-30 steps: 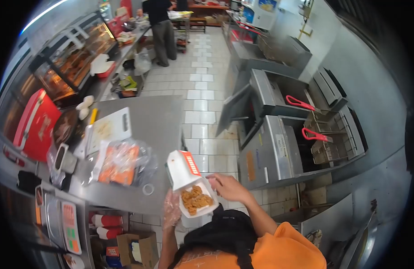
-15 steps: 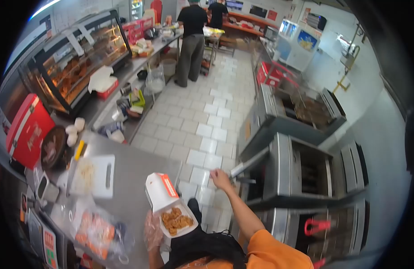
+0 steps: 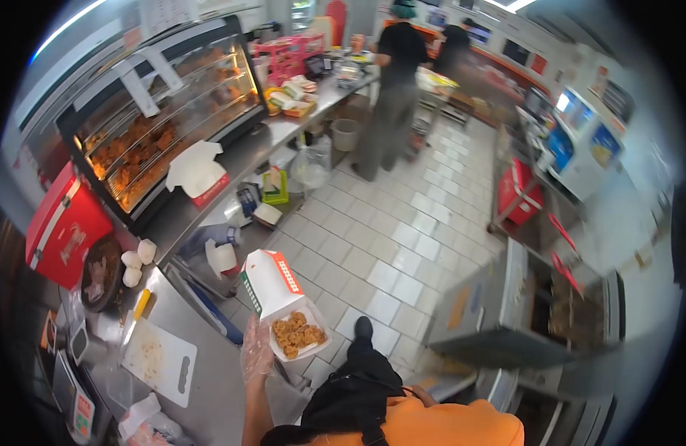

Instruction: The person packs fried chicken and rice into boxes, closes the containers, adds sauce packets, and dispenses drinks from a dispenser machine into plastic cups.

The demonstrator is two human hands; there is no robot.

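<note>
And it's bright orange that is catching the eye here: a top (image 3: 454, 424) is spreading over the shoulder, its cloth creasing softly. Across the front, black fabric (image 3: 350, 399) is taking over, apron or bag, the folds aren't telling which, and a dark strap (image 3: 373, 433) is cutting into the orange. Now the left hand (image 3: 256, 351): a clear, loose plastic glove (image 3: 259, 364) is wrapping it, wrinkling and shining, while the forearm (image 3: 256, 412) is going bare. Below, a dark trouser leg (image 3: 369, 360) is meeting a black, round-toed shoe (image 3: 364, 328).
</note>
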